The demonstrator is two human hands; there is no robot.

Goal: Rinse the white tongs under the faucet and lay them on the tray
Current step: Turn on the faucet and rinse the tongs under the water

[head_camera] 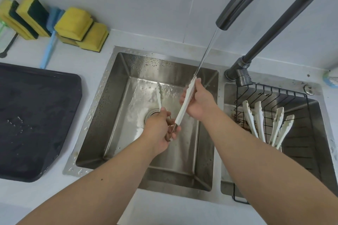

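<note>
tray [36,124] on counter [87,55] at left, sponges [75,22] behind it against the wall, sink [118,97] in the middle, tongs [181,115] above it, faucet [274,29] behind right, wire basket [274,95] holding spare tongs [260,118] far right

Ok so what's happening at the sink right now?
A person is rinsing white tongs over the sink. The left hand grips the hinge end, the right hand holds one arm, and the stream from the faucet hits that arm's tip. The tongs are not yet on the dark tray at the left. Other tongs stand in the wire basket on the right.
</note>
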